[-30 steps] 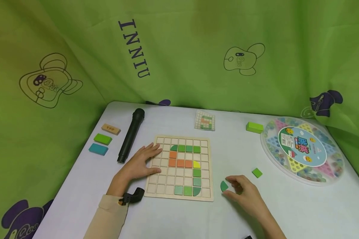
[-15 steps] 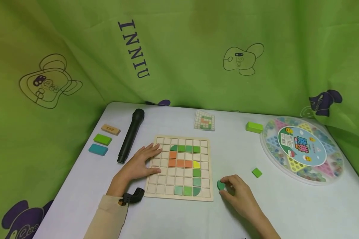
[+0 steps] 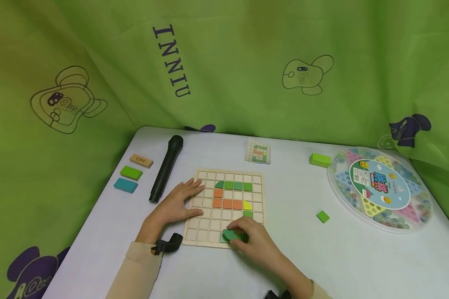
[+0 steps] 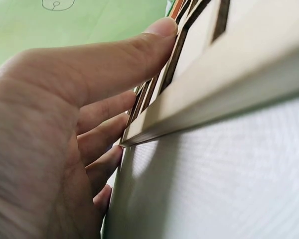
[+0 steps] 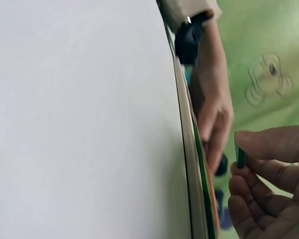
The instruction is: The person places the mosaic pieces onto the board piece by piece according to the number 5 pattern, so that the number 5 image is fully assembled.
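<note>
A wooden grid board [image 3: 203, 232] lies on the white table, carrying green, orange and yellow tiles [image 3: 228, 203]. My left hand [image 3: 177, 203] lies flat with straight fingers on the board's left edge; in the left wrist view its thumb [image 4: 114, 59] presses the board [image 4: 229, 74]. My right hand [image 3: 252, 241] pinches a dark green tile [image 3: 230, 234] over the board's bottom row. In the right wrist view the green tile [image 5: 240, 155] sits between thumb and fingers just above the board edge [image 5: 189, 164].
A black microphone [image 3: 166, 168] lies left of the board, with tan, green and teal blocks [image 3: 131, 172] beyond it. A pattern card [image 3: 258, 150], a green block [image 3: 319, 160], a small green tile [image 3: 323, 216] and a round marble game tray [image 3: 379, 187] sit to the right. Green curtain behind.
My right hand picked the dark green tile up from the table right of the board and carried it left over the board's bottom row. The left hand stayed put.
</note>
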The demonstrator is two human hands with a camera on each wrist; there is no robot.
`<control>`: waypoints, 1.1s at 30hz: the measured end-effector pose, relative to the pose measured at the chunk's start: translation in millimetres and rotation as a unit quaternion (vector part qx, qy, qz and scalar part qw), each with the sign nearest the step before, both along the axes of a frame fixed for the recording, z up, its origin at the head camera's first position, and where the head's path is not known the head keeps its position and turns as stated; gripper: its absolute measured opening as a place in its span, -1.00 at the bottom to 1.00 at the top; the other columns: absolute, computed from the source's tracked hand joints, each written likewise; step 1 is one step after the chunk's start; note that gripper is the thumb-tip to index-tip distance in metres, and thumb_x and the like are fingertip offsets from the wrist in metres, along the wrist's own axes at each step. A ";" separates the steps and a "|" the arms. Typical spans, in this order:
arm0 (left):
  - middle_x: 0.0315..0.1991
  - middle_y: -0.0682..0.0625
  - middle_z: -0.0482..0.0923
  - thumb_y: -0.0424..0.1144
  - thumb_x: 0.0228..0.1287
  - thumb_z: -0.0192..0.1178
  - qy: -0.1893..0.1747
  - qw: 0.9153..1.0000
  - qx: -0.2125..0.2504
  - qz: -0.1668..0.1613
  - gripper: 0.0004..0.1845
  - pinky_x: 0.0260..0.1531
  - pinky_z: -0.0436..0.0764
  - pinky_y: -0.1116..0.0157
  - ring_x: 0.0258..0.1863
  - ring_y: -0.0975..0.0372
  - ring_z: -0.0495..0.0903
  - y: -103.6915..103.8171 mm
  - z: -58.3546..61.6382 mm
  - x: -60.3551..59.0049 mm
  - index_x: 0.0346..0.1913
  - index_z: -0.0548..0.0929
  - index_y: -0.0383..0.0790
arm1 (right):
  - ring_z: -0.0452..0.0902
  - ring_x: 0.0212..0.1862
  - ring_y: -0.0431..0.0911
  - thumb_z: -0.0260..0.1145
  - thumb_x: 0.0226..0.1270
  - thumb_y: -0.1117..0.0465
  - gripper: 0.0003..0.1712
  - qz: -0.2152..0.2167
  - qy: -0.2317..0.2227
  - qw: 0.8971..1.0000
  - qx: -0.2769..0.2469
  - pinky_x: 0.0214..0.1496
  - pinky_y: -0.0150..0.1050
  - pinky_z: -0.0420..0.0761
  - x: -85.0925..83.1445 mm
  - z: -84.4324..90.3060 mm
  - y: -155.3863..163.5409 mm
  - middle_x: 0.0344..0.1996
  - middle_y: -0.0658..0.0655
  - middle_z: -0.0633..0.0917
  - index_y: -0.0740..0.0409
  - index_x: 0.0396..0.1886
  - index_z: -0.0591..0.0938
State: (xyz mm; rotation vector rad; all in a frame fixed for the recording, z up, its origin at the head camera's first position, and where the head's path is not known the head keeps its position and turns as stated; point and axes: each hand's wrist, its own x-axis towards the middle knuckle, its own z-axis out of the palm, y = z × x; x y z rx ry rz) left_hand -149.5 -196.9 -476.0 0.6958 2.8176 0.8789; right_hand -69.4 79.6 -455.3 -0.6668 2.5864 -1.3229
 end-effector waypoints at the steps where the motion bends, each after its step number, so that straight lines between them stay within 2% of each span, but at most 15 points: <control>1: 0.45 -0.04 0.15 0.12 0.01 0.37 0.001 1.000 0.000 -0.001 -0.14 0.45 -0.06 -0.06 0.48 0.01 0.02 0.3 -0.1 -0.4 0.38 0.34 -0.13 | 0.59 -0.12 -0.22 0.42 0.08 0.32 -0.71 0.006 -0.002 1.000 0.007 -0.04 -0.35 0.63 -0.9 -0.7 -5.7 -0.19 -0.10 0.63 0.05 -0.16 0.65; 10: 0.46 -0.04 0.15 0.13 0.03 0.36 0.001 1.000 -0.002 -0.008 -0.14 0.45 -0.05 -0.07 0.48 0.00 0.02 2.5 -0.4 -2.3 0.38 0.34 -0.13 | 0.48 -0.15 -0.23 0.46 0.03 0.28 -0.73 0.032 0.025 0.998 0.041 -0.09 -0.34 0.53 -6.8 -11.7 -30.5 -0.25 -0.12 0.64 0.01 -0.21 0.68; 20: 0.46 -0.03 0.14 0.14 0.01 0.37 0.000 1.000 0.002 -0.004 -0.13 0.45 -0.06 -0.06 0.48 0.01 0.02 1.5 -0.1 -1.8 0.38 0.34 -0.13 | 0.44 -0.13 -0.23 0.49 0.01 0.26 -0.72 0.020 0.038 0.998 0.053 -0.07 -0.33 0.52 -7.5 -16.4 -34.5 -0.24 -0.12 0.60 0.00 -0.24 0.64; 33: 0.45 -0.04 0.15 0.11 0.01 0.38 -0.002 1.000 0.002 -0.002 -0.13 0.45 -0.05 -0.06 0.48 0.01 0.02 0.2 0.3 -0.7 0.38 0.34 -0.14 | 0.40 -0.14 -0.24 0.48 -0.01 0.25 -0.73 0.032 0.040 0.997 0.063 -0.07 -0.34 0.50 -9.6 -17.9 -36.0 -0.27 -0.13 0.56 -0.01 -0.26 0.64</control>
